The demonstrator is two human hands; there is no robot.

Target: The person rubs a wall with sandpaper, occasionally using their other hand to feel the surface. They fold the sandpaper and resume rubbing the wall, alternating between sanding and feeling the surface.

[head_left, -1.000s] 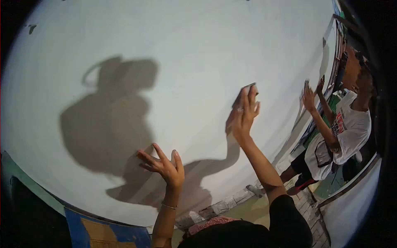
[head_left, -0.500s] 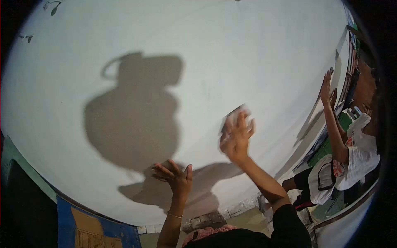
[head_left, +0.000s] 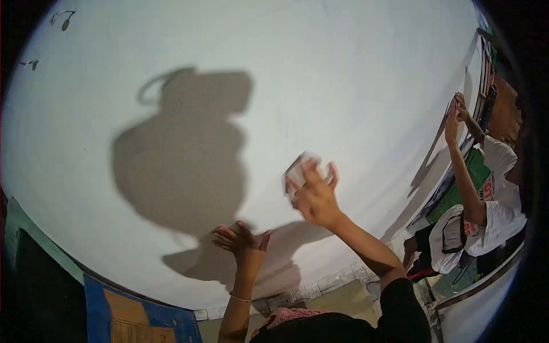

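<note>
A large pale wall (head_left: 343,86) fills most of the head view, with the shadow of a head and arms on it. My left hand (head_left: 242,239), fingers spread and nothing in it, is at the lower middle, against or close to the wall. To the right and higher up, my right hand (head_left: 313,191) has its fingers curved round a thin, light piece with a dark edge (head_left: 295,171), which lies at the wall's surface. That piece is blurred, so I cannot make out what it is.
At the right, a person in a white shirt (head_left: 497,188) raises both hands to the wall. A blue and brown cardboard piece (head_left: 137,311) stands at the lower left beside a green frame (head_left: 43,240). Small fittings (head_left: 66,22) stick out at the upper left.
My right hand has moved left and slightly down with the thin piece. My left hand has stayed near its place. The other person's farther hand has risen to meet the nearer one.
</note>
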